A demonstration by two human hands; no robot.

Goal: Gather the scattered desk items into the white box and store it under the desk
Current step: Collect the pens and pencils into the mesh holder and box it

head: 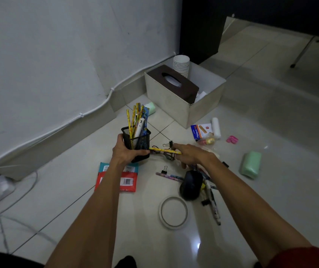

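Head view only. White box (pixel 166 101) sits on the floor by the wall and is the landmark; a brown tissue box (pixel 172 82) and a stack of paper cups (pixel 181 65) are already inside it.

Left hand (pixel 124 151), nearer the camera than the box and to its left, has its fingers wrapped round a black mesh pen holder (pixel 138 141). The holder is upright, off the floor and full of pencils.

Yellow pencil (pixel 164 150) lies roughly level in front of the box, long axis left-right. Its left end is at the holder's base and its right end reaches the right hand (pixel 193 154). That hand is palm down with the index finger stretched toward a binder clip (pixel 167 145). Cannot tell whether the pencil is pinched or only touched, since the thumb is hidden.

Key relation: the holder's open top is up and left of the pencil, so the pencil probably has to be tipped upright before it goes in. The right hand is the nearer one for that.

Still loose in front of the box: mouse (pixel 191 184), tape roll (pixel 173 212), red packet (pixel 116 181), green pack (pixel 250 165) and plaster box (pixel 201 130). Much of the gathering is left to do, and the box is not yet stowed.
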